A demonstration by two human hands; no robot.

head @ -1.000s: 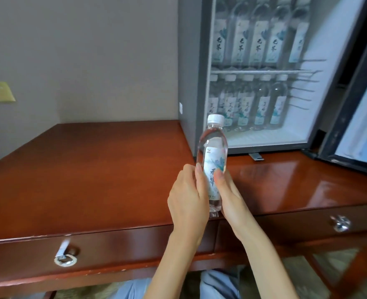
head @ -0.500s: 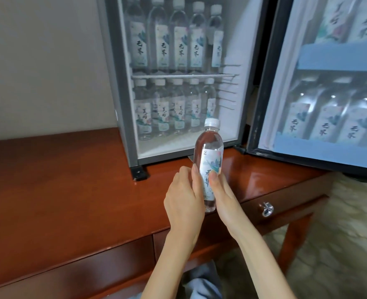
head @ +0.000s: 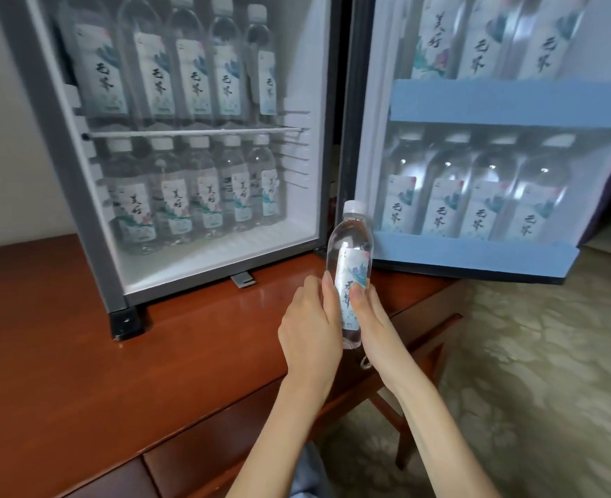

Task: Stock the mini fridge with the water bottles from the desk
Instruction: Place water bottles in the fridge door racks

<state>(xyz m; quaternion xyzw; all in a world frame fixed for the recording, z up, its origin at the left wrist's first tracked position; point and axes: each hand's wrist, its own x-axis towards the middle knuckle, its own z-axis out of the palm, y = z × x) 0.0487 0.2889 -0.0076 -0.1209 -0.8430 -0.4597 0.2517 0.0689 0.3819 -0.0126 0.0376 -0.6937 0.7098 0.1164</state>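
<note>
I hold a clear water bottle (head: 350, 253) with a white cap and a pale label upright in front of the open mini fridge (head: 92, 195). My left hand (head: 309, 332) grips its lower left side and my right hand (head: 372, 321) its lower right side. Both fridge shelves carry rows of the same bottles, with bare room at the right of each row. The open door (head: 476, 251) at the right holds more bottles behind pale blue rails.
The fridge stands on a red-brown wooden desk (head: 81, 372) with drawers along its front. A patterned floor (head: 548, 372) lies to the right, below the door. A plain wall is at the left.
My view has swung right and closer to the fridge, bringing the open door fully into sight. The bottle stays held in both hands, now near the fridge's right bottom corner.
</note>
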